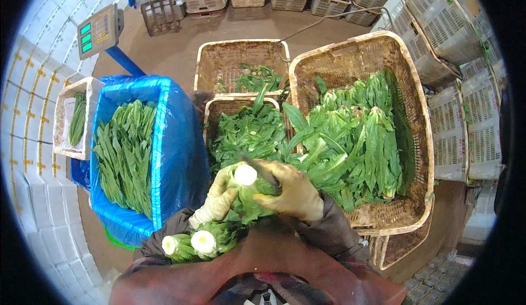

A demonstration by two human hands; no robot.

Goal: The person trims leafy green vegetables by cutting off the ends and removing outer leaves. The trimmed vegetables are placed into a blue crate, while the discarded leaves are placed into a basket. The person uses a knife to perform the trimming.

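Gloved, my left hand (216,200) grips a head of leafy lettuce (245,176) by its side, its pale cut stem end facing up towards me. My right hand (296,191), also gloved, holds a dark knife blade (266,171) beside that stem end; its fingers also touch the leaves, and the handle is hidden. Two more lettuce heads, one with a wide white cut end (203,242) and another with a smaller one (169,245), lie by my left forearm against my brown apron (263,260). Loose leaves (250,130) fill a crate just beyond my hands.
At right stands a large plastic crate (425,140) of lettuce heads. Left is a bin lined with blue plastic (181,149), holding lettuce. Behind it rise a scale display (96,32) and a small white box (61,120). A metal hook rod (324,17) crosses above the far crate (230,54).
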